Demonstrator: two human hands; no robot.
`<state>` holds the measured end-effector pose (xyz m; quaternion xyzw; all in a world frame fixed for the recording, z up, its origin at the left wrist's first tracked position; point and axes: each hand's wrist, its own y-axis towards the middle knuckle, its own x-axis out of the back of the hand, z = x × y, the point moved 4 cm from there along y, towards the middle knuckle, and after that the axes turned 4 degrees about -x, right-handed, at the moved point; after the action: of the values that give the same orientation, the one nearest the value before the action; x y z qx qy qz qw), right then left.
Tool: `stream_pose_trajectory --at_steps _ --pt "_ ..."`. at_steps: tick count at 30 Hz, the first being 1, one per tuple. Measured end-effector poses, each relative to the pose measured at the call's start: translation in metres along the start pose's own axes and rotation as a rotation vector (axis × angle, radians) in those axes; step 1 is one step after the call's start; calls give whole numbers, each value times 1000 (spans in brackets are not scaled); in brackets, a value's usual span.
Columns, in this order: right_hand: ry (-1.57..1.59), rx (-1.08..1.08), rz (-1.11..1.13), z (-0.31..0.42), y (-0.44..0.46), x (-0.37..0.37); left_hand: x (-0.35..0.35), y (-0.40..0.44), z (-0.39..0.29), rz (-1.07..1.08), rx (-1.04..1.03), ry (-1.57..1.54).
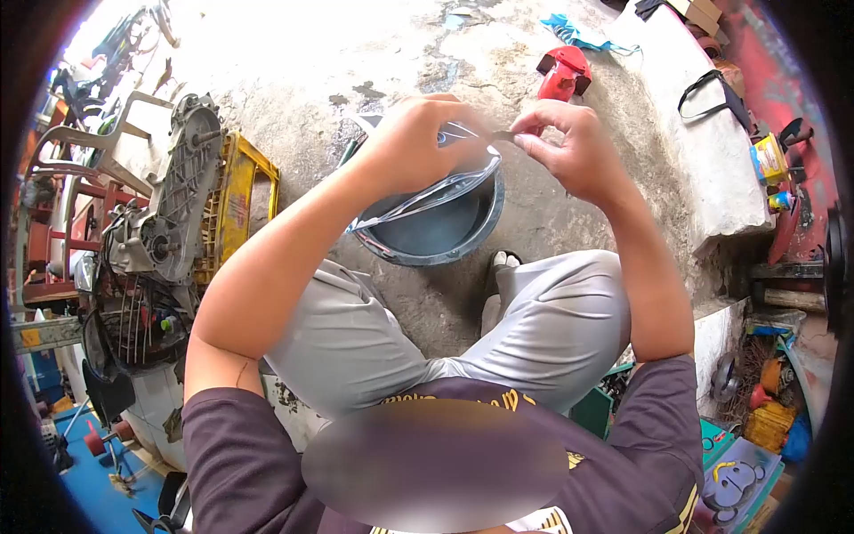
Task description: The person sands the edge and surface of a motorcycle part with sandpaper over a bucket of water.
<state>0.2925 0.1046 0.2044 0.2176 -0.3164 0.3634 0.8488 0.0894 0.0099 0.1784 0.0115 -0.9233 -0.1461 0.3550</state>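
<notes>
A clear plastic piece (431, 198) lies slantwise over the round basin (427, 240), its long axis running from beneath the hands at the far right rim to the near left rim. The right hand (574, 147) pinches a small dark strip (503, 137) pointing left; the left hand (422, 133) is curled (its blurred fingertips hide their hold; I cannot tell).

Shows matt, ribbed metal on the engine casing (185, 169), scuffed plastic on the yellow crate (233, 196). Gleams as clear, glossy plastic in the film (463, 185); looks duller on the plastic tub (431, 255). Stays unclear in material on the thin strip (503, 137). Looks smooth on the cloth trousers (565, 311), rough on the concrete floor (347, 58).
</notes>
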Motion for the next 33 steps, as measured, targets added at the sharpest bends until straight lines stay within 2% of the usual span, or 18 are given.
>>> stream_pose_trajectory --at_steps 2,5,6,9,14,17,20,22,28,33 --pt "-28 -25 12 -1 1 -2 -4 -3 0 37 -44 -66" --pt "17 7 29 -1 6 -5 -8 -5 7 51 -3 -150" --pt "13 -44 50 -2 7 -7 -7 -6 5 43 -1 -151" --pt "-6 -88 80 -2 12 -16 -6 -7 5 37 47 -81" --pt "-40 -120 154 -6 14 -25 -7 -8 18 10 -41 62" --pt "9 -102 175 -15 12 -30 -8 -10 11 48 -78 32" --pt "109 -195 222 -21 13 -32 -11 -11 13 90 -83 31" --pt "135 -342 361 -24 12 -34 -8 -13 19 88 -76 35" --pt "249 -258 351 -53 9 -51 -16 -19 32 142 -60 -6" --pt "317 -346 459 -61 8 -54 -32 -23 43 199 6 -63"
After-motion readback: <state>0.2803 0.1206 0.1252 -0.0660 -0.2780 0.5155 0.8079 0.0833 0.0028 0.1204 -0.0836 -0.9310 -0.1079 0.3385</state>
